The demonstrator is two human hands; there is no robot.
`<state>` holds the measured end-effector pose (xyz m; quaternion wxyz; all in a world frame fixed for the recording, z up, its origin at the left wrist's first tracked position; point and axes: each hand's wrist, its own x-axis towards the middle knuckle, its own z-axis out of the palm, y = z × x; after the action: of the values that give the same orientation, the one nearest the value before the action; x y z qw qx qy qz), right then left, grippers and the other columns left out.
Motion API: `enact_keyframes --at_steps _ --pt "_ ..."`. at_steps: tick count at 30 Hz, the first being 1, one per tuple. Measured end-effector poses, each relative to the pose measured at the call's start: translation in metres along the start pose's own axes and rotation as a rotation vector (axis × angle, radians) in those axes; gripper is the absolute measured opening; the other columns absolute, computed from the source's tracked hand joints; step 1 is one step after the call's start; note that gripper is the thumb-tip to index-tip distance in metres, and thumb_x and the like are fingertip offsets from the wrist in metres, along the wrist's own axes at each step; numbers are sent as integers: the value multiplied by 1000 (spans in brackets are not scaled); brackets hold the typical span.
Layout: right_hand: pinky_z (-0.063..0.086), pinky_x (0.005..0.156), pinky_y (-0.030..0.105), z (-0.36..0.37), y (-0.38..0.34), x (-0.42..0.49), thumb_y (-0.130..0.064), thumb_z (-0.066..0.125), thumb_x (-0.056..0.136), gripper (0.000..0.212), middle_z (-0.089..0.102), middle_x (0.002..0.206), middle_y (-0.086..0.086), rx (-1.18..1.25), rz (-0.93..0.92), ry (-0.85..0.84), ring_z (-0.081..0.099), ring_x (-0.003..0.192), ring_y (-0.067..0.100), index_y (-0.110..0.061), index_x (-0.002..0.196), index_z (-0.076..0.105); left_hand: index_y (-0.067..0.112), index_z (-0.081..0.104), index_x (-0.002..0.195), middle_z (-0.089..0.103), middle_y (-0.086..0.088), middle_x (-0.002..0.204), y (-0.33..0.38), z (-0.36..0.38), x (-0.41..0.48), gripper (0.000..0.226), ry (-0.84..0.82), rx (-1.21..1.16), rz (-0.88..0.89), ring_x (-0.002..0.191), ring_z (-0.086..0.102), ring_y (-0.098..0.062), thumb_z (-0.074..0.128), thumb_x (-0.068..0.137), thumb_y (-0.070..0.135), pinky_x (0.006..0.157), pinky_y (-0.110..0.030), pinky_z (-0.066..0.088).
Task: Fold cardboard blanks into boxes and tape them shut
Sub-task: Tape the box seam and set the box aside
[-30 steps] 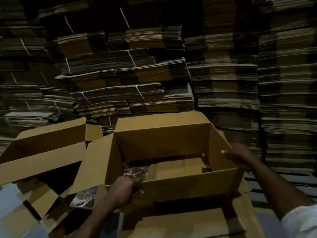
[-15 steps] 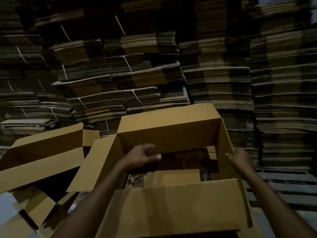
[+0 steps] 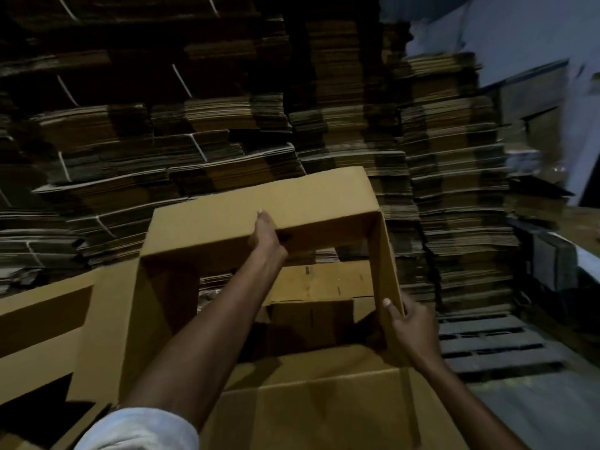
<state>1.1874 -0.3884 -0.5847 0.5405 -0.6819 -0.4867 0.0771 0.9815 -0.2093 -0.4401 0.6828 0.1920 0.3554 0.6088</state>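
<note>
Gripping open brown cardboard box (image 3: pixel 211 222), left hand (image 3: pixel 267 237) on far panel, right hand (image 3: pixel 410 323) on side wall, risking buckled creases from uneven pulling.

My view is dim and grainy. Pale light touches the wall (image 3: pixel 519 34) at upper right; the cardboard stacks (image 3: pixel 162 141) sink into shadow. The right edge smears with motion blur, lines bowing.

At centre an open brown cardboard box (image 3: pixel 207 222), left hand (image 3: pixel 266 238) on its far flap, right hand (image 3: pixel 412 323) on its right wall, second brown cardboard box (image 3: pixel 39 319) to its left, strapped stacks of flat cardboard blanks (image 3: pixel 454 190) behind, slatted pallet (image 3: pixel 487 342) at right.
</note>
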Motion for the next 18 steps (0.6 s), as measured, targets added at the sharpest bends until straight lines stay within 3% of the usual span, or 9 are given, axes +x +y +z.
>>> enact_keyframes --at_steps 1,3,6,8,11,12,14,16,18 --pt "51 62 19 2 -4 -11 -25 61 101 17 63 79 -20 20 6 35 62 72 -4 -41 106 59 14 50 132 64 -15 114 3 6 -7 58 -9 13 -1 100 66 -35 72 90 48 66 -48 63" --pt "56 64 23 11 -9 -35 -31 59 101 18 65 83 -19 71 33 103 65 74 -2 -33 118 64 15 51 128 65 -15 112 3 14 -20 61 -47 64 -18 99 67 -35 74 86 53 77 -54 62" --pt "60 75 31 25 -13 -71 -48 56 96 49 72 100 -12 141 149 147 68 88 1 -24 138 60 15 50 119 64 -14 108 -4 21 -41 40 -77 92 -21 97 67 -32 70 93 40 87 -54 60" --pt "62 81 36 27 -15 -89 -61 52 89 71 71 106 -12 130 215 42 69 94 4 -19 146 53 10 55 111 66 -11 99 -8 17 -46 19 -2 111 43 89 69 -27 63 95 16 82 -49 62" --pt "54 97 37 9 -16 -104 -63 47 94 78 58 139 -5 166 371 -268 57 129 20 -24 160 30 10 61 108 64 -3 88 -11 0 -58 16 74 158 115 74 66 -15 58 94 4 62 -30 58" --pt "49 102 36 -2 -12 -105 -68 46 94 79 52 147 -5 253 424 -306 50 137 21 -26 159 31 11 61 108 63 -2 89 -11 -6 -64 16 90 184 128 73 64 -13 58 94 4 60 -27 54" --pt "42 112 42 -26 -2 -102 -87 41 85 90 51 150 -7 390 465 -224 50 137 20 -29 153 44 11 60 111 65 -2 95 -9 -22 -71 18 104 236 145 78 63 -13 63 94 6 63 -27 52" --pt "47 107 50 -51 1 -92 -95 33 80 90 62 140 -1 433 478 -114 59 125 23 -32 138 61 12 57 113 67 -5 101 -7 -36 -82 25 116 262 160 85 65 -17 69 91 9 75 -35 58" --pt "52 96 48 -75 -7 -84 -89 29 85 81 68 128 4 405 495 -38 64 113 24 -29 122 68 9 58 116 69 -11 106 -10 -51 -97 29 92 275 142 92 69 -25 72 90 10 82 -44 61"
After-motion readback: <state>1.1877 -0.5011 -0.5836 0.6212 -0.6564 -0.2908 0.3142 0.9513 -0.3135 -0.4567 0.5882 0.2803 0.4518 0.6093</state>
